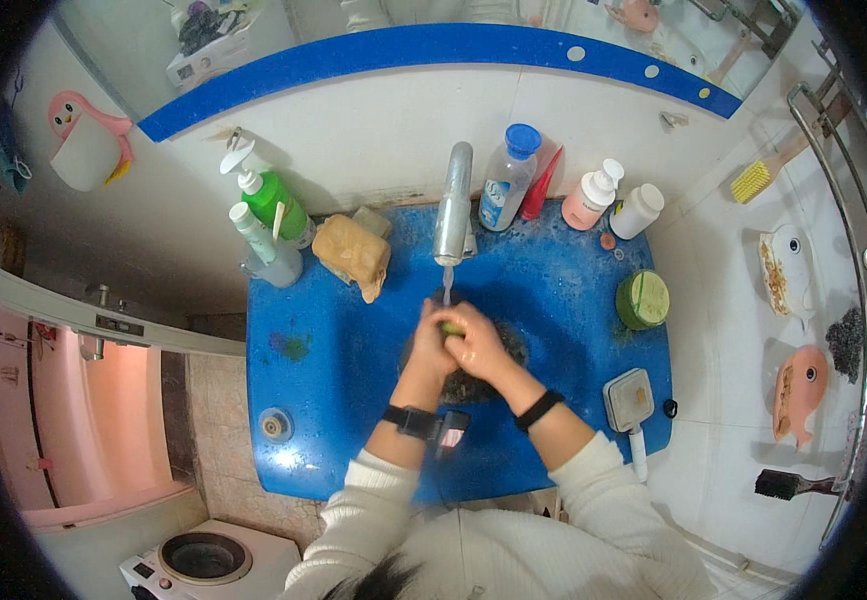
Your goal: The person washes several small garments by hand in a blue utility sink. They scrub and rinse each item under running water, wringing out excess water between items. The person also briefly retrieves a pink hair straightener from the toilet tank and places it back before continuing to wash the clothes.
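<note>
Over the dark basin of a blue sink, my left hand (433, 341) and my right hand (480, 343) are cupped together around a small yellow-green object (451, 328). Only a sliver of it shows between the fingers, so its kind cannot be made out. From the metal faucet (454, 202) a stream of water (448, 285) falls onto my fingers. Both hands look wet. My left wrist wears a black watch (412, 422); around my right wrist is a black band (538, 410).
Left of the faucet stand a green pump bottle (276, 202) and a wrapped tan bundle (352, 251). A blue-capped bottle (505, 187), a red tube (542, 187) and a pink pump bottle (591, 196) line the back. At right are a green round container (642, 300) and a white-handled square brush (628, 401).
</note>
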The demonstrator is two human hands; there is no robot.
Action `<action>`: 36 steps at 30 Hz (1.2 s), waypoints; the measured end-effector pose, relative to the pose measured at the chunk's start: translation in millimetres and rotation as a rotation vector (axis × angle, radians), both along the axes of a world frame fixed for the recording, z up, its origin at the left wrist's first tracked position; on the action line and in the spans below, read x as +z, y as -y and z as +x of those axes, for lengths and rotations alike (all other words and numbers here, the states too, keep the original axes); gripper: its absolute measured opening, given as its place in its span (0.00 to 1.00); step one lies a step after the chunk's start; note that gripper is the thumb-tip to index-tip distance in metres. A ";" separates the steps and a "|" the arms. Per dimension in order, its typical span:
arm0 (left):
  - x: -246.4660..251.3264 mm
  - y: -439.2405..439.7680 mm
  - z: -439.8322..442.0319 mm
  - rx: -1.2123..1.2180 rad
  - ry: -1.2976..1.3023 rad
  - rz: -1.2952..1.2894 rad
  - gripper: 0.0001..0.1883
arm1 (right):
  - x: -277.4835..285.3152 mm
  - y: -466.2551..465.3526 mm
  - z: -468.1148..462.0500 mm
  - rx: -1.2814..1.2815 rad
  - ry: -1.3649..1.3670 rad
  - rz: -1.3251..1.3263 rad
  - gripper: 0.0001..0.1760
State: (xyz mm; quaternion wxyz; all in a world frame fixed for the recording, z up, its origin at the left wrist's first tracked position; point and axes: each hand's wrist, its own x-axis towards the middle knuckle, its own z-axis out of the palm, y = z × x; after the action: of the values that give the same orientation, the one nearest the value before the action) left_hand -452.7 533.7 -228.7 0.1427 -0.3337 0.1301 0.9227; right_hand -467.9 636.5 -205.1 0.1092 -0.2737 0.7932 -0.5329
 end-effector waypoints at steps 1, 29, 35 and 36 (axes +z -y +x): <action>0.1 6.5 9.7 0.041 -0.005 0.063 0.24 | 3.3 1.5 12.7 0.052 0.009 -0.033 0.18; -9.8 27.0 11.5 0.255 0.077 -0.475 0.16 | -18.8 -2.1 -43.8 -0.420 0.191 0.638 0.21; -4.0 2.1 10.6 -0.068 -0.043 -0.044 0.26 | -10.7 13.2 -9.1 -0.255 0.078 0.148 0.17; -9.9 4.8 13.7 -0.022 0.015 -0.074 0.26 | -7.6 13.7 0.9 -0.244 0.026 0.069 0.16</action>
State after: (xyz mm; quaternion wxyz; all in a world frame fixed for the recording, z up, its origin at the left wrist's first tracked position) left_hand -439.1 528.9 -238.6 0.1415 -0.3442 0.1665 0.9131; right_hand -467.0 622.8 -212.7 0.0632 -0.1643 0.8371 -0.5180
